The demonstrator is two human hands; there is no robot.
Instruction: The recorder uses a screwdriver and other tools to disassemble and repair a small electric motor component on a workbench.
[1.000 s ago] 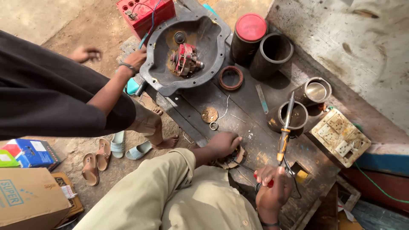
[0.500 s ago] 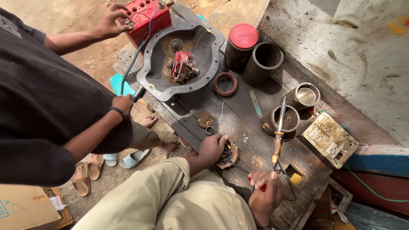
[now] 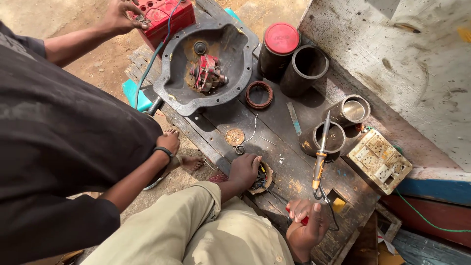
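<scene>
Looking down from a head-worn camera, a dark, worn wooden tabletop runs diagonally across the view. Largest on it is a grey metal housing, dish-shaped, with a red rotor part at its centre. Behind the housing sits a red battery; a co-worker in a black shirt, on the left, has a hand on it. Beside the housing stand a black cylinder with a red lid and an open black tube. Two metal cups lie farther right, and a cream switch plate lies past them. A soldering iron with an orange handle leans on the nearer cup. A copper coil ring lies flat near the housing. The person's left hand presses down on a small round wired part at the tabletop's near edge, its grip closed over it. The right hand holds a red-handled tool, fingers wrapped round it.
</scene>
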